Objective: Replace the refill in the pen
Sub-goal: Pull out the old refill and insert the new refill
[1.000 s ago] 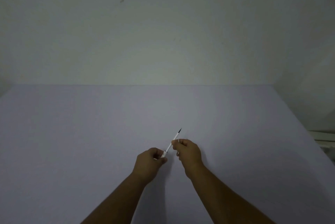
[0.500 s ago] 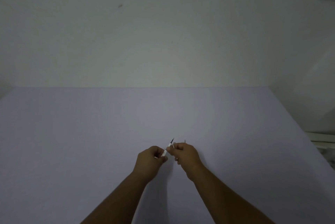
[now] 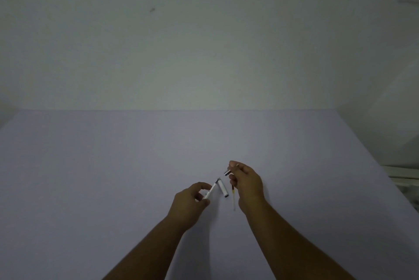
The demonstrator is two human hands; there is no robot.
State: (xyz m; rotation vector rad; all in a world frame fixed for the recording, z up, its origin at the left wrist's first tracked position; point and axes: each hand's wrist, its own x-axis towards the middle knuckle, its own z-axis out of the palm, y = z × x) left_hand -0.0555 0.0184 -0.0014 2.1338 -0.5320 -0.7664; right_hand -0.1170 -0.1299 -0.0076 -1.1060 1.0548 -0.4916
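My left hand [image 3: 189,202] pinches a slim white pen barrel [image 3: 210,190] that points up and to the right. My right hand [image 3: 246,183] sits a little to the right and farther away, its fingertips closed on a small silver pen tip piece [image 3: 227,172]. Between the hands a white pen cap [image 3: 223,189] lies on the table. A thin pale refill [image 3: 233,198] lies on the table just beside my right wrist, its upper end hidden by the hand.
The pale lavender table [image 3: 113,177] runs back to a plain white wall [image 3: 204,41]. At the right edge stands a white ledge or frame [image 3: 403,175].
The hands were together on the pen with the refill sticking out. Now they are apart: the right hand has moved up and right with the silver tip piece. Cap and refill show on the table.
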